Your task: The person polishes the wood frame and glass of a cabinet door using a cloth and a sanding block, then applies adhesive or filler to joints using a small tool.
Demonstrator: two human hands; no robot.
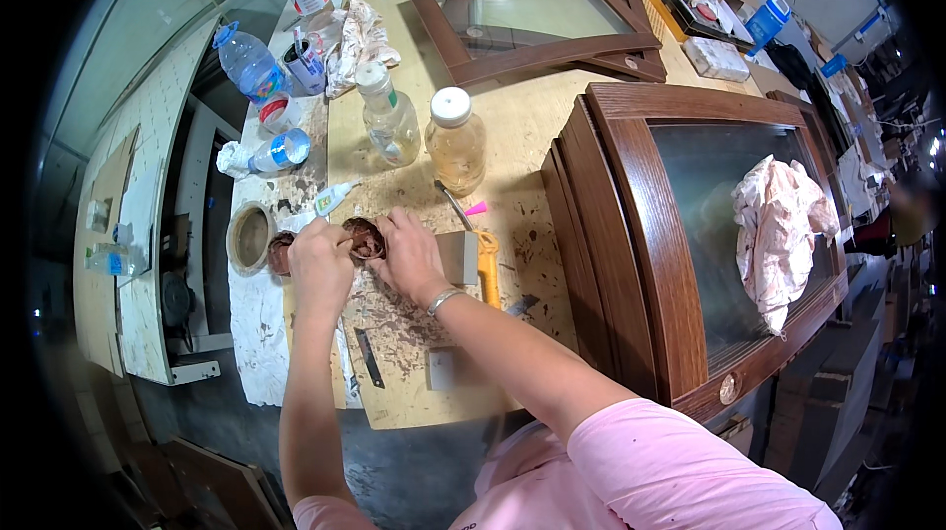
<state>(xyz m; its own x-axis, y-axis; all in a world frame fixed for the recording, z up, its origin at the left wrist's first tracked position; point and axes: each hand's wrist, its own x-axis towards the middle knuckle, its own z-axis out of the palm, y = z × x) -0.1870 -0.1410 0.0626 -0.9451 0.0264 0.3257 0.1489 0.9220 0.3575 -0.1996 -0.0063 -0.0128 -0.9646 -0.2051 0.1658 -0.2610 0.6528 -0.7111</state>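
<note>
While the left hand (323, 259) curls with its fingertips bunched, its hold hidden from view, the right hand (409, 252) is partly closed around the right side of a small, round, reddish-brown container (366, 238). The container sits between both hands, over a paint-flecked, pale wooden tabletop (404, 345). Left of the hands is a round, pale bowl (234, 237); beyond them stands a white-capped clear bottle (455, 146).
</note>
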